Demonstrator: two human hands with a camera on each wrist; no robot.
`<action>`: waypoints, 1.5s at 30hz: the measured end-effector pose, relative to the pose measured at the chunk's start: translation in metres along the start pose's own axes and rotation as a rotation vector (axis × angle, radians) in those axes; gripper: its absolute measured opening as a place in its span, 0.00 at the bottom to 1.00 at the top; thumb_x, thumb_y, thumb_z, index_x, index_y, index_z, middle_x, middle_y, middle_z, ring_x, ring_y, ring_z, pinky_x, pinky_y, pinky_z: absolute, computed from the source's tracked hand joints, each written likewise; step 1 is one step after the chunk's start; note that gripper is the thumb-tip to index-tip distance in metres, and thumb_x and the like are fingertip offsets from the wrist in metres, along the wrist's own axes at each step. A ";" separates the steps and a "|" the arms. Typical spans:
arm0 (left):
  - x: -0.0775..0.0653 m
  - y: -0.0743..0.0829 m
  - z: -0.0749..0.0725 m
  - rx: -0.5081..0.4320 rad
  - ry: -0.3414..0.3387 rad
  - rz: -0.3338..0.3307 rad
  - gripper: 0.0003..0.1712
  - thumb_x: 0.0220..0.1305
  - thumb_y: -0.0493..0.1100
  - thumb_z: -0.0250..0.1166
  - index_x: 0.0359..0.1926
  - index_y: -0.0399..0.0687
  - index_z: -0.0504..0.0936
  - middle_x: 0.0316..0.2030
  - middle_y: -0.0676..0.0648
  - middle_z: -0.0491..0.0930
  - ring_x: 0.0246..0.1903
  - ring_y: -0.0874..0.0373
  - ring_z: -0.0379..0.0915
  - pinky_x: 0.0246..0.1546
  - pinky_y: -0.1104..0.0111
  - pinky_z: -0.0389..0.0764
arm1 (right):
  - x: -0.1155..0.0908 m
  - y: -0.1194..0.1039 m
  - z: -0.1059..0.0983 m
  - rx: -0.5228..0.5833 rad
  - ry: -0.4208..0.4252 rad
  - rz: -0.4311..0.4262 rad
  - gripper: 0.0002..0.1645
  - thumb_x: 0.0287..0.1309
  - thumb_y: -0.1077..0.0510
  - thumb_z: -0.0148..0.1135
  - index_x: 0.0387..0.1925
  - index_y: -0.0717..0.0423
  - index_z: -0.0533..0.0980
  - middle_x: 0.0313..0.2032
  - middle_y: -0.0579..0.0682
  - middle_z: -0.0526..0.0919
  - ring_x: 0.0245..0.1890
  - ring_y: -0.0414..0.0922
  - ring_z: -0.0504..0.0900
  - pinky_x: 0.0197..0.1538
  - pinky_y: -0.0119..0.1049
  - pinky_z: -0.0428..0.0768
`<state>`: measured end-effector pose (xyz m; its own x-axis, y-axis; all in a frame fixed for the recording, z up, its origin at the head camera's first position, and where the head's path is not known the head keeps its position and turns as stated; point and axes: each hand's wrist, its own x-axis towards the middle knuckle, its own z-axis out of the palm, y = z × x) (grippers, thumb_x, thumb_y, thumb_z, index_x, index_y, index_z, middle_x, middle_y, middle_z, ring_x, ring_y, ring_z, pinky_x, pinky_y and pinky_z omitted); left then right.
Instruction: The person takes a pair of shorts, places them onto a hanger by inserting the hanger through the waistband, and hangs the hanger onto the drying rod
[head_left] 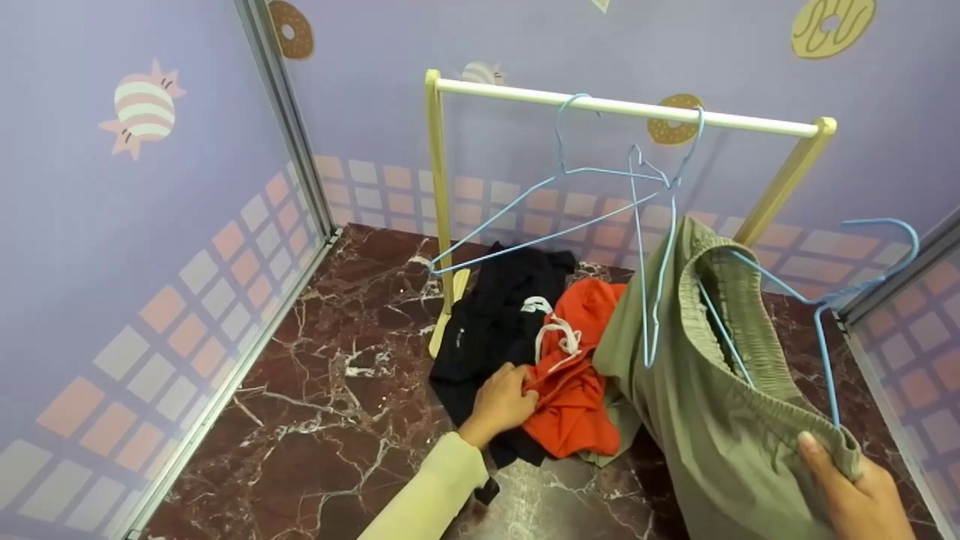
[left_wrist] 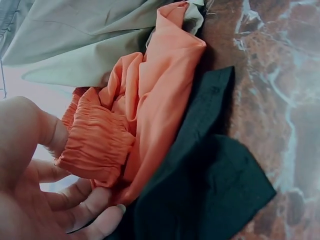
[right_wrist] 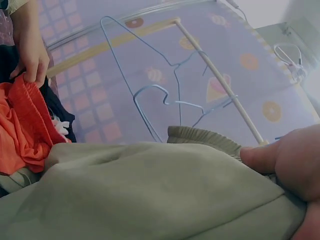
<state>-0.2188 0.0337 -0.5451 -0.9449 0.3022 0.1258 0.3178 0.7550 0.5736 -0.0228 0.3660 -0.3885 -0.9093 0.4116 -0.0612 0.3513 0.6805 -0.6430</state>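
Note:
My left hand [head_left: 504, 401] pinches the elastic waistband of red-orange drawstring shorts [head_left: 574, 405]; in the left wrist view its thumb and fingers close around the gathered edge [left_wrist: 97, 145]. My right hand [head_left: 862, 491] grips the elastic waistband of olive-green pants [head_left: 720, 442], thumb on top, holding them up at the right. Inside the pants' open waist sits a blue wire hanger [head_left: 823, 352], its hook sticking out to the upper right. Black clothing [head_left: 487, 337] lies on the floor beside and under the shorts.
A low clothes rack [head_left: 517, 91] with a white rail and wooden legs stands ahead. Two blue wire hangers hang from it, one wide [head_left: 499, 217] and one edge-on [head_left: 673, 247] in front of the pants. Patterned walls [head_left: 187, 247] enclose the dark red marble floor [head_left: 330, 420].

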 end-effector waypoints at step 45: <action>-0.019 0.013 -0.014 -0.358 0.101 0.071 0.18 0.52 0.49 0.67 0.42 0.51 0.73 0.20 0.54 0.72 0.19 0.66 0.64 0.22 0.77 0.65 | 0.048 -0.063 -0.008 -0.003 0.110 -0.301 0.21 0.64 0.46 0.48 0.32 0.58 0.77 0.31 0.47 0.81 0.31 0.21 0.68 0.36 0.27 0.65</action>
<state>-0.1973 0.0300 -0.5287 -0.9302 0.2739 0.2443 0.3520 0.4776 0.8050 -0.0866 0.3477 -0.3448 -0.9431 0.2545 0.2140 0.0712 0.7832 -0.6177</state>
